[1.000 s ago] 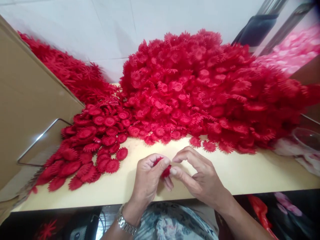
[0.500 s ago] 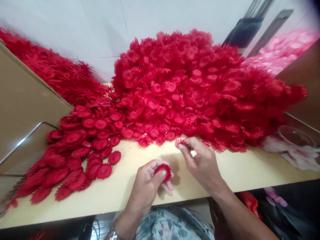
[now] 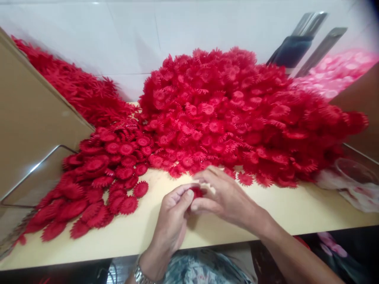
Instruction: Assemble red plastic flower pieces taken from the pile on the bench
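Between thumb and fingers of my left hand [image 3: 174, 213] is a red fringed flower disc [image 3: 196, 192], partly hidden by both hands. My right hand [image 3: 219, 193] closes round the disc from the other side, its thumb below and its fingers above. Whether a second disc lies against the first is hidden. Just behind my hands rises a big heap of red flower discs [image 3: 213, 118]. Flat stacks of darker red discs [image 3: 97, 185] lie to the left of my left hand.
Cardboard panels [image 3: 38, 94] flank the pale tabletop [image 3: 133, 232], with a bent metal wire [image 3: 32, 169] at left. Spiky red pieces [image 3: 77, 86] pile behind the left panel. At right are pink petals [image 3: 343, 71], upright metal bars [image 3: 308, 27] and a clear plastic cup [image 3: 352, 171].
My right hand has come down and left from the heap's edge, bringing its red disc to the one in my left hand. The view has shifted slightly.
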### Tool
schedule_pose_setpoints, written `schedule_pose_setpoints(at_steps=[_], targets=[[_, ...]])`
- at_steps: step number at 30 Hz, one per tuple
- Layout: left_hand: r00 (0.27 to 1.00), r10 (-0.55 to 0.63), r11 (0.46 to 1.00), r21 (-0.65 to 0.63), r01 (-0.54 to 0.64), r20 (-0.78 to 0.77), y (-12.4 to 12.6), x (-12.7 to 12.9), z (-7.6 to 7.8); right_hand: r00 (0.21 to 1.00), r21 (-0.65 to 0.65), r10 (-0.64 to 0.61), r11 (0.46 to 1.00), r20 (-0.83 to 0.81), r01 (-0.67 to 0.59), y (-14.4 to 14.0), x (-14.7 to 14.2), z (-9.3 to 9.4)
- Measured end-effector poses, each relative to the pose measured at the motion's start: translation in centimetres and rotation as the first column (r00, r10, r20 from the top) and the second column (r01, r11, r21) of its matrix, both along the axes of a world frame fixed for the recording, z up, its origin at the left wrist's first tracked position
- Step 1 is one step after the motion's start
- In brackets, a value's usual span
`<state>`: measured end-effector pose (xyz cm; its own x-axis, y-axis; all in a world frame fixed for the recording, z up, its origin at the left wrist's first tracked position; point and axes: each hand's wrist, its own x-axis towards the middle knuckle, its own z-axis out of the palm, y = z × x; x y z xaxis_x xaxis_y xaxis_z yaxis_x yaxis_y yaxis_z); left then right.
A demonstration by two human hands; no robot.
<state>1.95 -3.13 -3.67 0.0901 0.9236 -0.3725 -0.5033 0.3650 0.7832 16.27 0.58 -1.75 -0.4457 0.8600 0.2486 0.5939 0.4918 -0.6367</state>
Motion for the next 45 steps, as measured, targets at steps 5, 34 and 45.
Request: schedule_pose_setpoints(at_steps=[5, 34, 45], targets=[[0.992, -0.092, 0.996, 0.025, 0.090, 0.090, -0.4, -0.1, 0.0, 0.996, -0.037, 0.039, 0.998, -0.075, -0.042, -1.3, -1.4, -2.0], [0.983, -0.032, 0.999, 0.005, 0.032, 0.182, -0.9, -0.9, -0.6, 0.988, -0.066, 0.149, 0.987, 0.042, -0.146, -0.3, -1.4, -1.5], [1.000, 0.008, 1.000, -0.027, -0.008, 0.010, -1.0, -0.6, -0.8, 1.000, 0.198, 0.008, 0.980, 0.026, -0.013, -0.3, -1.5, -2.6]])
